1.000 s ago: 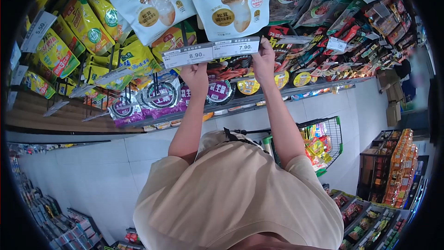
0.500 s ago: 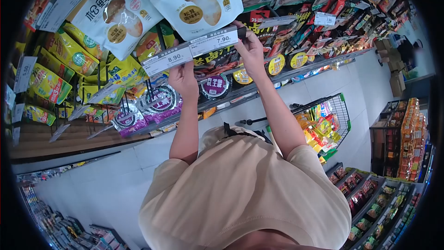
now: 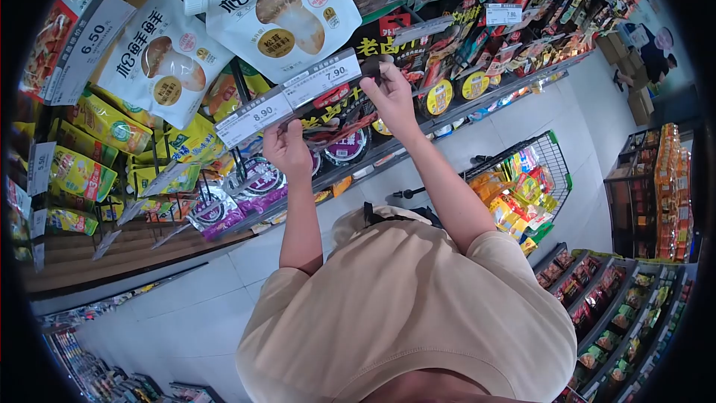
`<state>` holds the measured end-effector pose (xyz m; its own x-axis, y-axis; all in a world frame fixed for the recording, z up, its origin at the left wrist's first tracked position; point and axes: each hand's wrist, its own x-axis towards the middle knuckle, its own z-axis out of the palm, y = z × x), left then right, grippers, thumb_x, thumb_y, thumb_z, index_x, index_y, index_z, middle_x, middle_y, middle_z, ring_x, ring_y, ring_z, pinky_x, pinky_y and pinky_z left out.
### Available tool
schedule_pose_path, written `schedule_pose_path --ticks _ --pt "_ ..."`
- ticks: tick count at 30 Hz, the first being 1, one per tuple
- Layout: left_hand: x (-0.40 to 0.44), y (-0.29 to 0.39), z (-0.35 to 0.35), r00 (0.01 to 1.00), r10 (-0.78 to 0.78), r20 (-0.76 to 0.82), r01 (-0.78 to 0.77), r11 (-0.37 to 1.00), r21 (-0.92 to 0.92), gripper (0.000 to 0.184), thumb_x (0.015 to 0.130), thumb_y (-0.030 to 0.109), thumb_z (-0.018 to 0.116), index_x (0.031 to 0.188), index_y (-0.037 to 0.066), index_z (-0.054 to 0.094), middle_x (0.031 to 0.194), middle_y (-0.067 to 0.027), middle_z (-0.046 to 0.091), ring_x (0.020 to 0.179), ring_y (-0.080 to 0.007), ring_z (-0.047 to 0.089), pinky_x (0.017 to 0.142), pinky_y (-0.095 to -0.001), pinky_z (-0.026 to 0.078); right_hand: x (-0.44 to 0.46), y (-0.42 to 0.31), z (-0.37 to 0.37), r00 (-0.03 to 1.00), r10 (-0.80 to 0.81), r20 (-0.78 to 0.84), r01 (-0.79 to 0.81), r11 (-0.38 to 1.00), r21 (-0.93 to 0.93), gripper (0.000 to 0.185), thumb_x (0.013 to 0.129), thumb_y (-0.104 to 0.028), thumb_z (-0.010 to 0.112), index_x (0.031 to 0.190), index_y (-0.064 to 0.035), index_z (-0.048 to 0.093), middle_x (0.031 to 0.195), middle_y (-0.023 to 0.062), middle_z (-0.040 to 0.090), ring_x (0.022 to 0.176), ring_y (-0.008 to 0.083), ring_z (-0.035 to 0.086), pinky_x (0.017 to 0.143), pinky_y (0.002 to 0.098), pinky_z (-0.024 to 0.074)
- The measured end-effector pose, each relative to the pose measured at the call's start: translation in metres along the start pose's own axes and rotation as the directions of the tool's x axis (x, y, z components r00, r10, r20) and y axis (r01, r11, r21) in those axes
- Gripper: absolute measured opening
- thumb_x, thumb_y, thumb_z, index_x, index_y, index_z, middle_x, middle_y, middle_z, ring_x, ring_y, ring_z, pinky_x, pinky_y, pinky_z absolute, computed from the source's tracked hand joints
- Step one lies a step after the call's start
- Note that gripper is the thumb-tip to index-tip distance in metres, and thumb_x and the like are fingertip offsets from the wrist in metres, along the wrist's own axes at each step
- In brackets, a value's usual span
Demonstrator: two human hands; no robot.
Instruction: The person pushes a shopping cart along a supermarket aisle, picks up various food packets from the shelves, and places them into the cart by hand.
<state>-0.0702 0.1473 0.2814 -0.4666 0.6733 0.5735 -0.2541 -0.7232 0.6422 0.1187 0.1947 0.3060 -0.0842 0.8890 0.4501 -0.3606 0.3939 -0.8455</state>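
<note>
A price label strip with tags reading 8.90 and 7.90 runs along the front of the shelf. My left hand pinches its lower edge below the 8.90 tag. At the strip's dark right end, my right hand has thumb and fingers closed around it. Just above the strip hangs a white pouch with a mushroom picture. A second white pouch hangs to its left. Black packets with yellow lettering are behind my right hand.
Yellow seasoning bags hang at left beside a 6.50 tag. Purple round-labelled packs sit below my left hand. A shopping cart full of bags stands at right. Farther off, a person is near cardboard boxes.
The view has shifted, so the shelf goods and strip appear farther left. My left fingers have moved from around the strip to its lower edge. My right hand stays at its end.
</note>
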Motion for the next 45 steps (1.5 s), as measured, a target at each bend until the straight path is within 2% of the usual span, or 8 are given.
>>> schedule_pose_path --ticks 10,15,19,23,25,32,37,45 --pt "-0.004 0.026 0.031 0.926 0.232 0.298 -0.259 0.964 0.054 0.012 0.093 -0.004 0.061 0.103 -0.001 0.055 0.1 -0.0243 0.069 0.088 -0.0351 0.072 0.083 -0.0451 0.058 -0.032 -0.03 -0.004 0.957 -0.228 -0.18 0.244 0.967 0.072 0.045 0.093 0.002 0.066 0.132 -0.0009 0.045 0.124 0.0113 0.059 0.114 0.0166 0.059 0.1 0.0311 0.0469" --pt "-0.013 0.047 0.064 0.902 0.366 0.23 -0.399 0.91 0.115 0.01 0.093 -0.002 0.056 0.103 -0.003 0.053 0.088 -0.0249 0.065 0.074 -0.0383 0.069 0.069 -0.048 0.064 -0.055 -0.078 -0.016 0.934 -0.299 -0.194 0.335 0.922 0.193 0.034 0.09 0.008 0.066 0.118 -0.0004 0.048 0.11 0.0146 0.066 0.109 0.0242 0.063 0.101 0.0414 0.0474" --pt "-0.015 0.053 0.087 0.867 0.349 0.355 -0.386 0.922 0.036 0.015 0.094 0.0 0.056 0.107 -0.005 0.053 0.089 -0.0245 0.064 0.072 -0.0376 0.067 0.065 -0.0469 0.064 -0.095 -0.116 -0.049 0.951 -0.236 -0.2 0.233 0.972 -0.038 0.026 0.091 0.002 0.068 0.111 -0.0021 0.052 0.106 0.011 0.068 0.101 0.019 0.067 0.089 0.0336 0.052" --pt "-0.033 0.034 0.133 0.802 0.027 0.597 -0.111 0.988 0.105 0.013 0.094 -0.008 0.052 0.104 -0.008 0.06 0.09 -0.0227 0.066 0.075 -0.0295 0.066 0.071 -0.0388 0.057 -0.152 -0.168 -0.104 0.937 -0.232 -0.261 0.08 0.871 -0.484 0.03 0.089 -0.018 0.076 0.111 -0.0041 0.06 0.093 0.0064 0.07 0.081 0.0161 0.068 0.071 0.0319 0.0524" --pt "-0.046 0.014 0.149 0.701 -0.115 0.704 -0.005 0.986 0.167 0.016 0.09 -0.013 0.053 0.102 -0.008 0.063 0.089 -0.0206 0.068 0.076 -0.026 0.067 0.074 -0.0357 0.056 -0.18 -0.183 -0.127 0.964 0.123 -0.234 -0.238 0.791 -0.564 0.02 0.09 -0.011 0.071 0.108 -0.0032 0.065 0.089 0.0072 0.074 0.081 0.0217 0.073 0.074 0.0339 0.0564" --pt "-0.126 -0.023 0.245 0.262 -0.341 0.903 0.151 0.938 0.311 0.017 0.084 -0.016 0.061 0.098 -0.009 0.069 0.097 -0.0151 0.069 0.088 -0.0192 0.067 0.083 -0.0294 0.053 -0.259 -0.215 -0.187 0.861 0.327 -0.389 -0.507 0.502 -0.701 0.027 0.094 -0.023 0.062 0.116 -0.009 0.067 0.08 0.018 0.069 0.075 0.0366 0.067 0.069 0.0443 0.0541" --pt "-0.199 -0.059 0.324 0.045 -0.285 0.958 0.27 0.926 0.263 0.016 0.08 -0.015 0.067 0.094 -0.007 0.069 0.091 -0.012 0.071 0.088 -0.0217 0.066 0.083 -0.0315 0.052 -0.297 -0.213 -0.236 0.739 0.389 -0.55 -0.666 0.304 -0.681 0.029 0.098 -0.024 0.057 0.124 -0.0143 0.065 0.08 0.021 0.068 0.076 0.0398 0.066 0.07 0.0485 0.0529" --pt "-0.339 -0.147 0.46 -0.21 -0.217 0.953 0.136 0.959 0.248 0.023 0.093 -0.003 0.062 0.115 -0.001 0.066 0.115 -0.0089 0.068 0.107 -0.015 0.062 0.096 -0.0277 0.046 -0.358 -0.178 -0.37 0.521 0.141 -0.842 -0.806 0.407 -0.431 0.036 0.086 -0.008 0.058 0.121 -0.012 0.066 0.087 0.0231 0.07 0.084 0.0414 0.068 0.077 0.0521 0.0541"
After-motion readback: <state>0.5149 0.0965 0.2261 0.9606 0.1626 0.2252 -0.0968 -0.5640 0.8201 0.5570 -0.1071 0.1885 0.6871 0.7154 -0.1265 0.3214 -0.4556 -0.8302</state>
